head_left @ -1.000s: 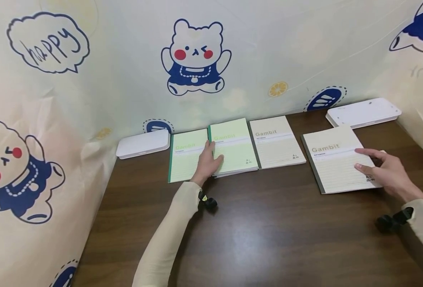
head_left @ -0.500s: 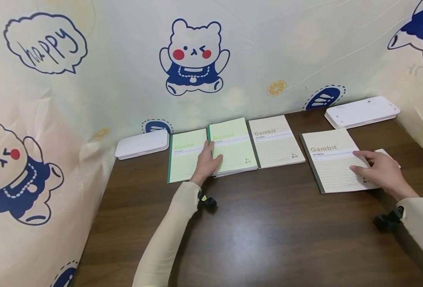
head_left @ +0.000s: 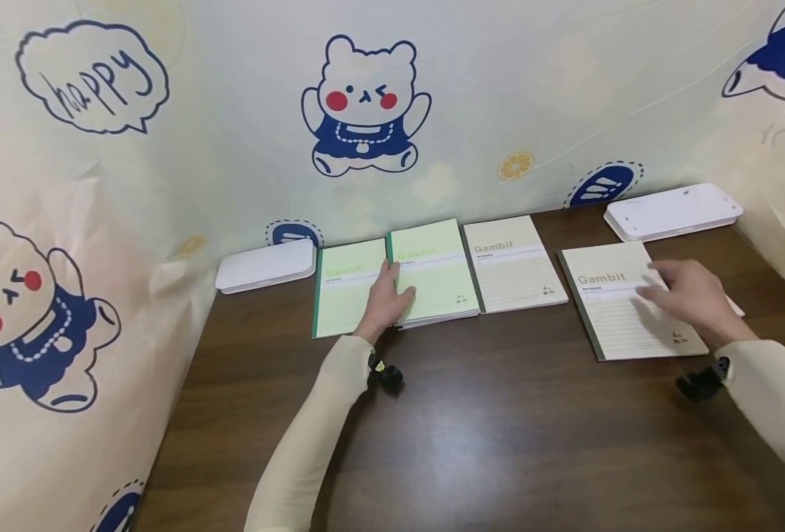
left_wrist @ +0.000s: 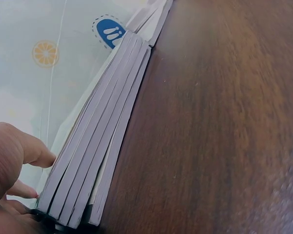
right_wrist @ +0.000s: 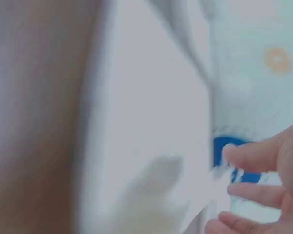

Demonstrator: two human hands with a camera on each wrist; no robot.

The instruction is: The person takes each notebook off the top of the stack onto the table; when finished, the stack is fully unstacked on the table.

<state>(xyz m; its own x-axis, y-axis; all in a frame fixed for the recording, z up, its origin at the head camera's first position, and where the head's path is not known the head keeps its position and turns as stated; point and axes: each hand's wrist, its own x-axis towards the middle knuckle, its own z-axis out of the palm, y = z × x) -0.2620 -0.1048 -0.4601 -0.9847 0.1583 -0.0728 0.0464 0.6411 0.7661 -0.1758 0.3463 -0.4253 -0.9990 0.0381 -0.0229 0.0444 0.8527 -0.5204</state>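
Observation:
My left hand (head_left: 386, 299) rests at the left edge of a stack of green notebooks (head_left: 435, 277), its fingers along the spine side and the thumb over the cover. In the left wrist view the stacked notebooks (left_wrist: 95, 126) show their page edges. A separate green notebook (head_left: 339, 299) lies just left of that hand. At the right, my right hand (head_left: 692, 299) hovers over a white notebook (head_left: 622, 318) with a dark spine, fingers spread and holding nothing. The right wrist view shows the hand (right_wrist: 259, 180) apart from the blurred white cover (right_wrist: 156, 112).
Another white notebook (head_left: 512, 262) lies right of the green stack. A white flat case (head_left: 266, 266) stands at the back left and a second white case (head_left: 675, 210) at the back right. Part of a pale item (head_left: 736, 304) shows behind the right hand. A printed sheet backs the table.
My right hand has come off the white notebook's right edge and moved left and up over its cover. The notebook stays in place. My left hand has not visibly moved.

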